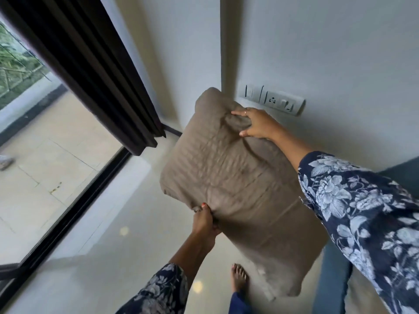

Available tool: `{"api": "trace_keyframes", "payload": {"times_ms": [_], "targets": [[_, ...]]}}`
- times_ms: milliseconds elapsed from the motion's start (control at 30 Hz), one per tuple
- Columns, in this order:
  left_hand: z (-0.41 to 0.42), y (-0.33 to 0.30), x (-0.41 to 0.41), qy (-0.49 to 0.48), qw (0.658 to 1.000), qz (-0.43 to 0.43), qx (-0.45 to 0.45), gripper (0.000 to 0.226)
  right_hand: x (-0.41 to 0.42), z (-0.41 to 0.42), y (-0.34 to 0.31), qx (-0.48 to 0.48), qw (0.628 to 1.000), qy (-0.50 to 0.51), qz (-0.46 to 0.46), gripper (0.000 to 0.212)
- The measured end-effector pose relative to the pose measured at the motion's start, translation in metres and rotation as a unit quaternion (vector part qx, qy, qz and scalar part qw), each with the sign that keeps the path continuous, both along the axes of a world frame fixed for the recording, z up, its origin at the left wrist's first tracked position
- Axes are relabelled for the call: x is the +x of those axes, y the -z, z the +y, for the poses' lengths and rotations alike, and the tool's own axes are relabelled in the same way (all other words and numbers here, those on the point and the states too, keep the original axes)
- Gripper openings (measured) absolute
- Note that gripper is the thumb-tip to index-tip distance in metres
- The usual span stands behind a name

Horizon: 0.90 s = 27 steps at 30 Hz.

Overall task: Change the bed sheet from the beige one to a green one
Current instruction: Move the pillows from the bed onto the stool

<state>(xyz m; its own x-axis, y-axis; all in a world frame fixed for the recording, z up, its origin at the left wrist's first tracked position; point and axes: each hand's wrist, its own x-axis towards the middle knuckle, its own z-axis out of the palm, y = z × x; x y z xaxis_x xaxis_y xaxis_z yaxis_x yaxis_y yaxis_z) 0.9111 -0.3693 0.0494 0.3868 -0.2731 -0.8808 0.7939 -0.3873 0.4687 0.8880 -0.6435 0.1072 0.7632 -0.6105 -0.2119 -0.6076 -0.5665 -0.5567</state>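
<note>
A beige pillow [233, 184] in a wrinkled beige cover hangs in the air in front of me, over the pale floor. My left hand [205, 220] grips its near left edge, with the thumb on top and the fingers underneath. My right hand [256, 123] grips its far edge near the wall, fingers curled into the fabric. A strip of the bed [331, 282] with a blue side shows at the lower right, mostly hidden by my floral sleeve. No green sheet is in view.
A dark curtain [90, 71] hangs by the glass door [40, 159] on the left, with a balcony beyond. A switch panel [272, 99] sits on the white wall. My bare foot [239, 277] stands on the glossy floor [113, 245].
</note>
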Motion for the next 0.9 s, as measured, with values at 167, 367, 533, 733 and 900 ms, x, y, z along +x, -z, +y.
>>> {"api": "trace_keyframes", "payload": {"times_ms": [167,367,533,733,900], "targets": [[-0.050,0.039,0.018,-0.043,0.998,0.028,0.022,0.043,0.063,-0.044,0.044,0.012,1.000,-0.018,0.014,0.074],[-0.063,0.077,0.043,0.067,0.997,-0.006,0.023,0.064,0.053,-0.010,0.132,0.082,0.974,-0.085,0.195,0.073],[-0.082,0.080,0.060,0.184,0.982,-0.037,0.020,0.070,0.026,0.023,0.171,0.007,0.975,-0.090,0.203,0.068],[-0.088,0.072,0.053,0.300,0.947,-0.093,0.067,0.074,0.001,0.037,0.159,0.004,0.978,-0.072,0.197,0.066],[-0.086,0.045,0.040,0.502,0.825,-0.237,0.108,0.072,-0.046,0.076,0.136,0.020,0.982,-0.020,0.189,0.064]]}}
